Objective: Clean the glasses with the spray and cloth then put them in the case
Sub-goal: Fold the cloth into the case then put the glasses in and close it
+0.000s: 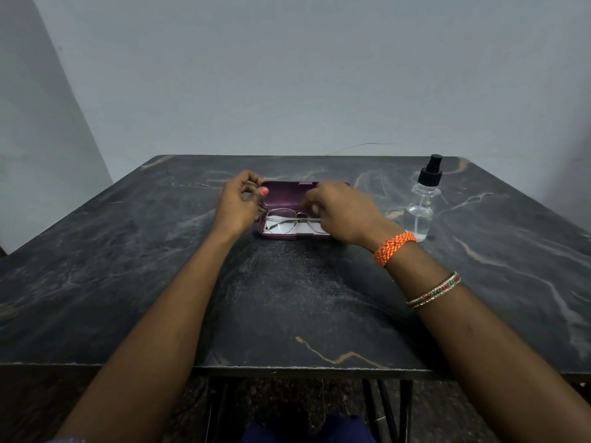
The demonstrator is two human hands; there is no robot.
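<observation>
A purple glasses case [287, 195] lies open near the middle of the dark marble table [287, 298], its lid standing up at the back. Thin metal-framed glasses [289, 222] rest folded in its lower half on a white cloth [303, 230]. My left hand [238, 203] is at the case's left end, fingers curled by the lid's edge. My right hand [339, 212] hovers over the case's right end and hides part of it; whether it touches the lid or the glasses I cannot tell. A clear spray bottle [422, 209] with a black pump stands to the right.
A plain grey wall rises behind the table's far edge. Black metal table legs [387, 407] and a speckled floor show below the near edge. An orange braided band and a beaded bangle circle my right wrist.
</observation>
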